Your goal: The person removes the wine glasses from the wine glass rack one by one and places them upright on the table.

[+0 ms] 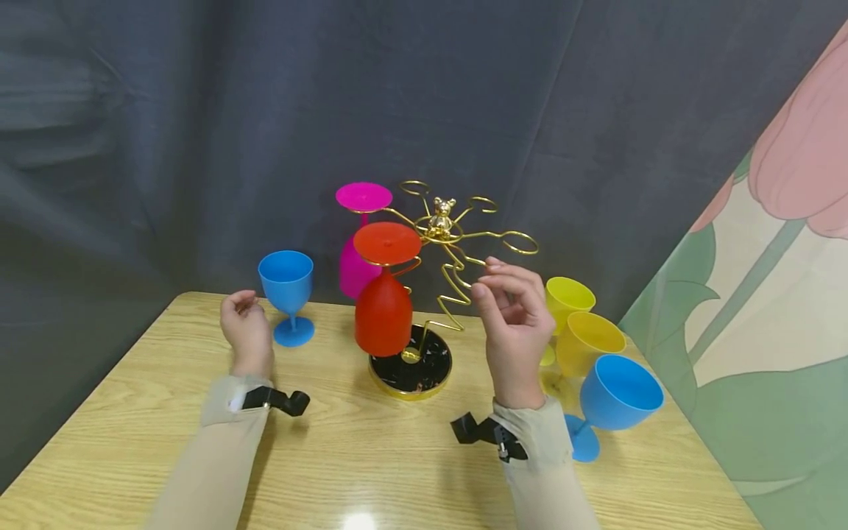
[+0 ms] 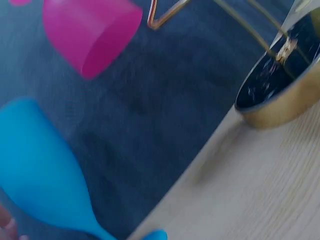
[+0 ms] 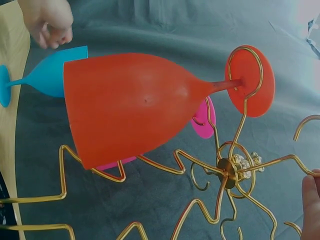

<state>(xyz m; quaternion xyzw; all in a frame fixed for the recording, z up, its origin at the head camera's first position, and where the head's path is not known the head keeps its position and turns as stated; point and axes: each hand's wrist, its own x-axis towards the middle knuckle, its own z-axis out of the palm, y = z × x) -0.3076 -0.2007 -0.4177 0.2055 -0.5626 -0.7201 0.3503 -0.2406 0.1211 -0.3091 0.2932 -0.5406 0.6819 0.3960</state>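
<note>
A gold wire goblet rack [image 1: 453, 276] with a small bear on top stands on a round black base [image 1: 424, 372]. An upside-down red goblet [image 1: 384, 316] and a magenta goblet [image 1: 358, 269] hang by their feet from its hooks. My right hand [image 1: 520, 313] is at the rack's right front, its thumb and fingertips pinching a wire arm, which meets the fingers in the right wrist view too. Beside an upright blue goblet [image 1: 286, 283] on the left, my left hand [image 1: 248, 331] hovers with fingers loosely curled and nothing in them.
To the right of my right hand stand a lime-yellow goblet [image 1: 568, 296], an amber goblet [image 1: 589, 342] and another blue goblet [image 1: 619, 394]. Several bare hooks fan out from the rack's top. A dark curtain [image 1: 265, 110] hangs behind the wooden table [image 1: 351, 456].
</note>
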